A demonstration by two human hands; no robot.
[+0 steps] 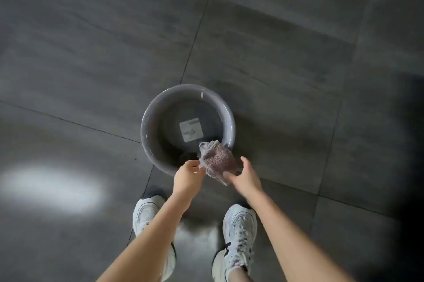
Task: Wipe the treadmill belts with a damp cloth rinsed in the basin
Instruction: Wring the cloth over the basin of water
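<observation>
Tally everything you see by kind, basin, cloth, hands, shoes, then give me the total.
basin: 1
cloth: 1
hands: 2 (left hand, right hand, both holding the cloth)
shoes: 2 (left shoe, right shoe)
total: 6

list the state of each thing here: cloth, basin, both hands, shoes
cloth: bunched, held in the air over the basin's near rim
basin: upright on the floor, label showing on its bottom; water hard to tell
left hand: pinches the cloth's edge
right hand: grips the cloth's other side
shoes: worn, standing just behind the basin
</observation>
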